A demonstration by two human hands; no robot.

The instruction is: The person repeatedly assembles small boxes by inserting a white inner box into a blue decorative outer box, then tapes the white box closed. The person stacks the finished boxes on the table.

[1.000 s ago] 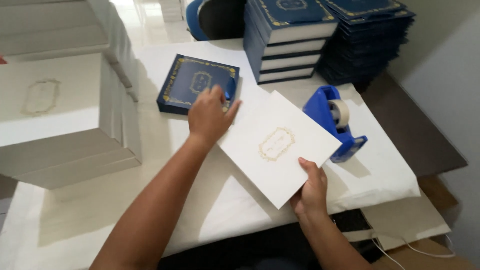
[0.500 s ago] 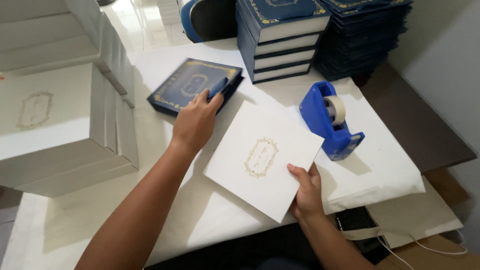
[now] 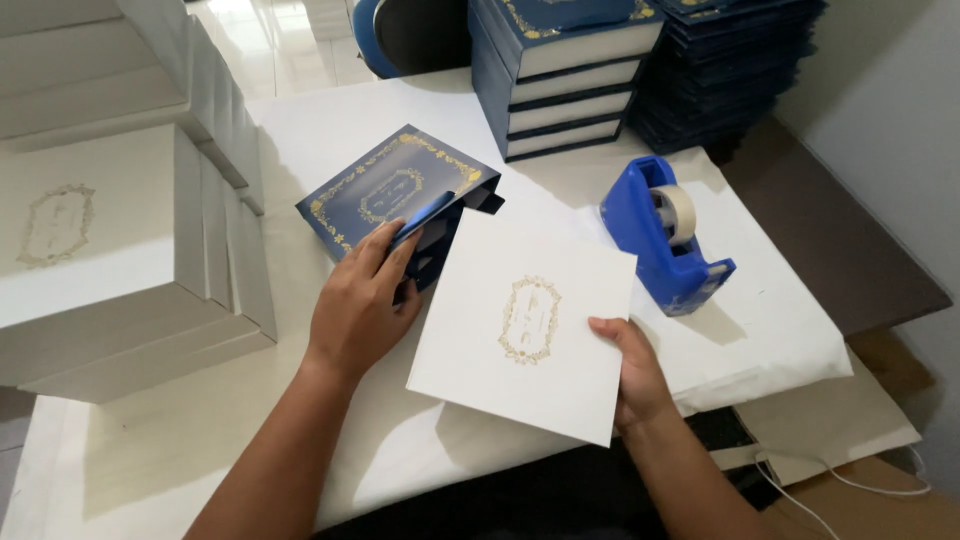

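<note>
Left hand (image 3: 358,310): fingers closing on the tilted navy book (image 3: 395,192), mid-bench.
Right hand (image 3: 632,368): fingers gripping the white sleeve (image 3: 525,325), near the bench's front edge.

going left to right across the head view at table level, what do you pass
stack of white boxes → left hand, lifting the navy box lid → white sleeve with gold emblem → right hand, holding the sleeve's edge → blue tape dispenser
</note>
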